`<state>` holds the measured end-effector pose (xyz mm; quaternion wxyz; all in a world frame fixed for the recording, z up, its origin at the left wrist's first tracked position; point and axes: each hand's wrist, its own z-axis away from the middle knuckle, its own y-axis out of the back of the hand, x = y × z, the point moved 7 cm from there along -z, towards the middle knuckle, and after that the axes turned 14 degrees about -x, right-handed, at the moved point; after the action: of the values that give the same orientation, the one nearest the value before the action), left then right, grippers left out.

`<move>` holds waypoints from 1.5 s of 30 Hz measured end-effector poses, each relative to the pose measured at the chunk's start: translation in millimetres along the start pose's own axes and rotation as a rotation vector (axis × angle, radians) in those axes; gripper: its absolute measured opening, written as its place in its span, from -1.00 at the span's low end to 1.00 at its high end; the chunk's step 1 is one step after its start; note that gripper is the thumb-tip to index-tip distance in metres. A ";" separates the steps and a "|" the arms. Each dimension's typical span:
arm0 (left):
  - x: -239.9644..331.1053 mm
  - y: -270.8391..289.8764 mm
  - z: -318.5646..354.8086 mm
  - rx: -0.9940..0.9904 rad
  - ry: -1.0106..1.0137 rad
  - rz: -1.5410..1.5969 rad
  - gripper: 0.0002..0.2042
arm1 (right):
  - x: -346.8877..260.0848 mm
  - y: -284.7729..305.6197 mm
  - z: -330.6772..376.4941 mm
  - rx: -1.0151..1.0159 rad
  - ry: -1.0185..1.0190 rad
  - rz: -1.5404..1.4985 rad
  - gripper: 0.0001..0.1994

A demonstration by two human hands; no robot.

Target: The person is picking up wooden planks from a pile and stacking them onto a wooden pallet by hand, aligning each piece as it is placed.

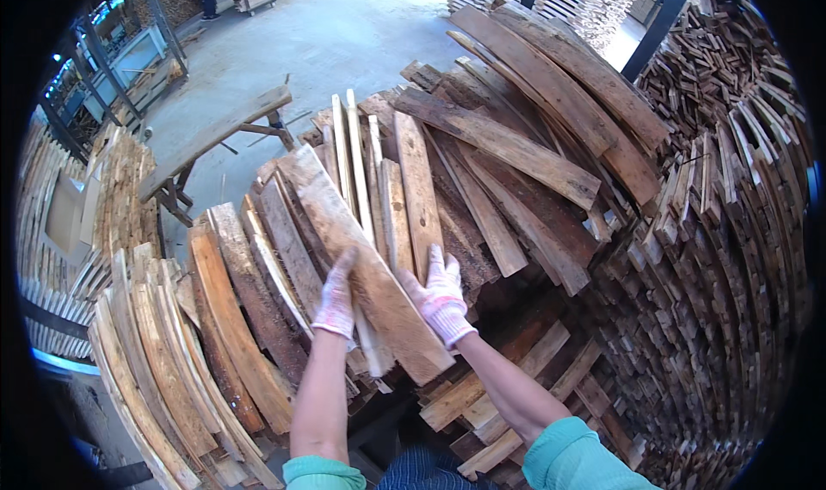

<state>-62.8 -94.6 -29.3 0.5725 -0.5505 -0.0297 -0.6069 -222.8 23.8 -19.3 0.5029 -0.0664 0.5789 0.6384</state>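
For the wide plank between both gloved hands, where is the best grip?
Probably the wide plank at its near end, by both long edges, coming from below the pile: left hand and right hand already flank it, and that end juts free.

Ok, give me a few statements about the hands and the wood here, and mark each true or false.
1. Both hands wear knitted work gloves. True: left hand, right hand.
2. The hands grip one wide plank from either side. True.
3. That plank lies flat on the concrete floor. False: it rests tilted on the wood pile.
4. A wooden bench stands on the floor beyond the pile. True.
5. The sleeves are red. False: the sleeves are teal.
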 end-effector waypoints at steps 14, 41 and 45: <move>-228.7 -0.8 240.9 -0.038 0.393 0.310 -0.31 | 189.5 -50.9 189.9 -0.548 -0.463 -1.514 -0.31; -704.5 -278.0 512.3 -0.902 0.785 -1.052 -0.48 | 641.5 78.6 819.5 0.650 -0.992 -0.655 -0.15; -636.2 -237.7 477.6 -0.852 0.816 -1.001 -0.46 | 653.7 76.7 809.3 0.305 -1.079 -0.448 -0.07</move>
<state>-99.2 726.4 -147.5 -0.0659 -0.3769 0.1744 -0.9073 -192.6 1059.0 -144.1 0.8517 0.2195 0.2990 0.3701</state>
